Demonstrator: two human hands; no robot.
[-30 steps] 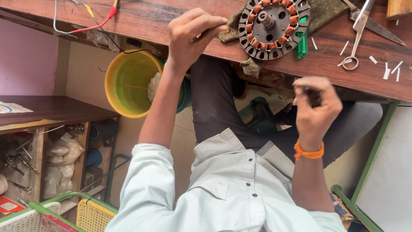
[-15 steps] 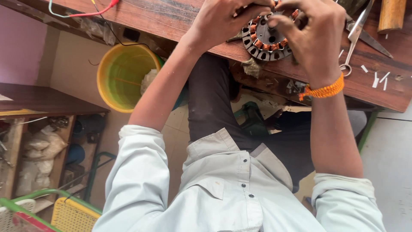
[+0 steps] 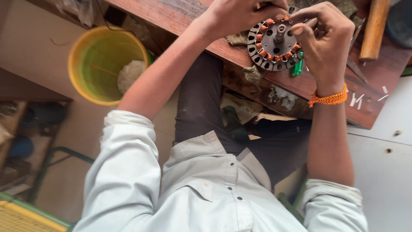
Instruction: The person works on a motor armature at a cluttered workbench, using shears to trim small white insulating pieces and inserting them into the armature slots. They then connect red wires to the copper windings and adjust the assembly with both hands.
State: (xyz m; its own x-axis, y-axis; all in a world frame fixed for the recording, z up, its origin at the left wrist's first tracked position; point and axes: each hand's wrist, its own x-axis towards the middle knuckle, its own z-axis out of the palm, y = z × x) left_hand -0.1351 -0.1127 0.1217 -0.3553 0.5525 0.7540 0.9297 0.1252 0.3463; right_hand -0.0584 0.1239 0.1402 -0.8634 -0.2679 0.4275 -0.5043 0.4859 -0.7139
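Note:
A round black motor stator [image 3: 273,45] with copper-coloured windings and a centre shaft lies on the wooden workbench [image 3: 184,17]. My left hand [image 3: 240,15] rests on its far left rim, fingers curled over the windings. My right hand [image 3: 324,41], with an orange thread band at the wrist, grips the stator's right side, fingers bent onto the coils. A small green tool [image 3: 298,67] lies just under the stator beside my right palm. Whether either hand pinches a wire is hidden by the fingers.
A yellow bucket [image 3: 81,51] with white scraps inside stands on the floor at the left. A wooden handle [image 3: 373,30] lies at the bench's right end, near white scrap bits [image 3: 356,99]. A yellow mesh crate [image 3: 21,219] is at the bottom left.
My right hand rose from my lap to the stator. Both hands now close on it, and the view has moved in closer over the bench.

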